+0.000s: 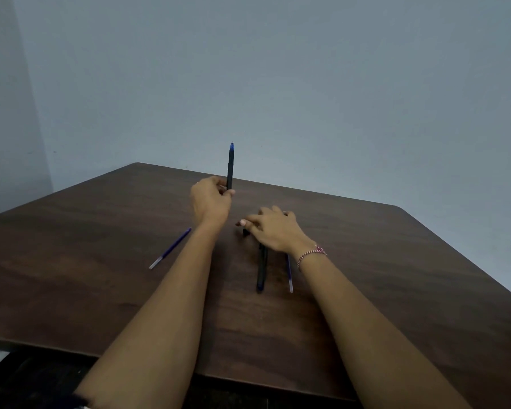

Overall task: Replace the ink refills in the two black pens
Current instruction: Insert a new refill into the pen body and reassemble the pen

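My left hand (210, 202) grips one black pen (230, 166) and holds it upright, its blue end on top. A second black pen (261, 271) lies on the table, pointing towards me, its far end under my right hand (273, 228). That hand rests low over the table with fingers spread; a small dark piece (245, 231) sits by its fingertips, and whether it is touched cannot be told. One blue ink refill (171, 247) lies to the left of my left arm. Another blue refill (289, 273) lies just right of the lying pen.
The dark wooden table (101, 231) stands in a corner against pale blue walls. Its front edge (42, 345) runs close to me, with dark floor below. A red and white thread bracelet (311, 255) sits on my right wrist.
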`<move>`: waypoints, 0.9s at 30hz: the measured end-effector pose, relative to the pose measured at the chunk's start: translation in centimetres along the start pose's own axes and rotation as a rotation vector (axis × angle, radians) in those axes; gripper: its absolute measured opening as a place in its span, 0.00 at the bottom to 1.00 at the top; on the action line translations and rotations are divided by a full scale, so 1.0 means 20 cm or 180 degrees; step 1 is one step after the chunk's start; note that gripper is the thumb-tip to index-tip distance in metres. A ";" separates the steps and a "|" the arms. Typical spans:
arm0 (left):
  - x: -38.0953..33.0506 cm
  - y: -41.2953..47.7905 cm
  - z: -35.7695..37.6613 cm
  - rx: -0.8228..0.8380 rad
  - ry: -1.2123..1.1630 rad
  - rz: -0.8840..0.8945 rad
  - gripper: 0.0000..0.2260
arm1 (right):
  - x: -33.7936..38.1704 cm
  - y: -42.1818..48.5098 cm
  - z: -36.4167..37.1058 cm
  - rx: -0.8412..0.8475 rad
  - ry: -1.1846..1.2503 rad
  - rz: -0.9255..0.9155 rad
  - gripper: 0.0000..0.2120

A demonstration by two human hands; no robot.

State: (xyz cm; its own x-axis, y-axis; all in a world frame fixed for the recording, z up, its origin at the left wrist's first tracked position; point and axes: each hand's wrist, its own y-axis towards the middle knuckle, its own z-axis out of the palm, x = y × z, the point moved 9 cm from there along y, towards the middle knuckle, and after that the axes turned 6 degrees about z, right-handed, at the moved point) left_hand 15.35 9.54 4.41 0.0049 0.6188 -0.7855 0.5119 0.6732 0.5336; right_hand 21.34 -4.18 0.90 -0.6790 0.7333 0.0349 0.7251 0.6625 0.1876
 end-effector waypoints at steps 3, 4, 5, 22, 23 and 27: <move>-0.01 0.00 0.01 0.0034 0.0015 0.0041 0.11 | 0.01 0.01 0.01 0.0019 -0.0101 0.0034 0.22; -0.02 0.00 0.01 0.0050 0.0029 0.0054 0.11 | 0.01 0.01 0.01 0.0008 -0.0092 0.0052 0.21; -0.02 -0.01 0.02 0.0068 0.0038 0.0062 0.11 | 0.01 0.02 0.00 -0.0006 -0.0055 0.0069 0.21; -0.12 -0.07 0.16 0.0692 0.0297 0.0528 0.13 | -0.21 -0.01 -0.14 -0.0760 0.1213 0.0806 0.06; -0.12 -0.08 0.17 0.0763 0.0331 0.0579 0.12 | -0.26 -0.02 -0.15 -0.0890 0.1553 0.0895 0.07; -0.16 -0.11 0.22 0.1028 0.0559 0.0751 0.12 | -0.47 -0.08 -0.22 -0.1544 0.3036 0.1351 0.15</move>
State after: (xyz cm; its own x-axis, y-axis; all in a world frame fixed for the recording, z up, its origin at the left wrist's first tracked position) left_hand 17.95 4.29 4.30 0.0220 0.8189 -0.5736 0.7569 0.3611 0.5447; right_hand 26.14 -12.74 4.57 -0.3512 0.3323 0.8753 0.9362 0.1098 0.3339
